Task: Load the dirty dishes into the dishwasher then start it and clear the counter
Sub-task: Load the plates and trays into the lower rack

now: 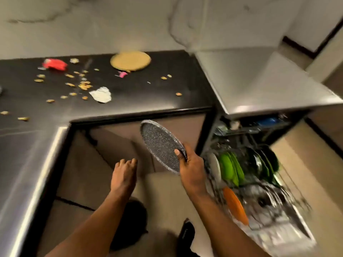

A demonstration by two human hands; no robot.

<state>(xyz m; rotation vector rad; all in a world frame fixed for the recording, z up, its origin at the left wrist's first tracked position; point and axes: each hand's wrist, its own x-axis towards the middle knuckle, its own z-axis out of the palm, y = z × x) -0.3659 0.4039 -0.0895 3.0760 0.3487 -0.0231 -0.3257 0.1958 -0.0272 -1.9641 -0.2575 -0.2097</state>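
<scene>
My right hand (192,167) grips a grey speckled plate (159,143) by its lower rim, tilted in the air in front of the counter, left of the open dishwasher (259,127). The pulled-out lower rack (278,206) holds green plates (230,167), dark plates (263,162), a white plate (215,167) and an orange plate (234,205), all on edge. My left hand (124,176) hangs empty beside the plate, fingers straight. A round tan plate (130,60) lies at the back of the black counter (148,101).
Crumbs, a red wrapper (54,64), a pink scrap (122,74) and a crumpled white paper (101,94) litter the counter. A steel surface (27,164) runs along the left. A steel top (259,80) covers the dishwasher. My feet stand on beige floor tiles below.
</scene>
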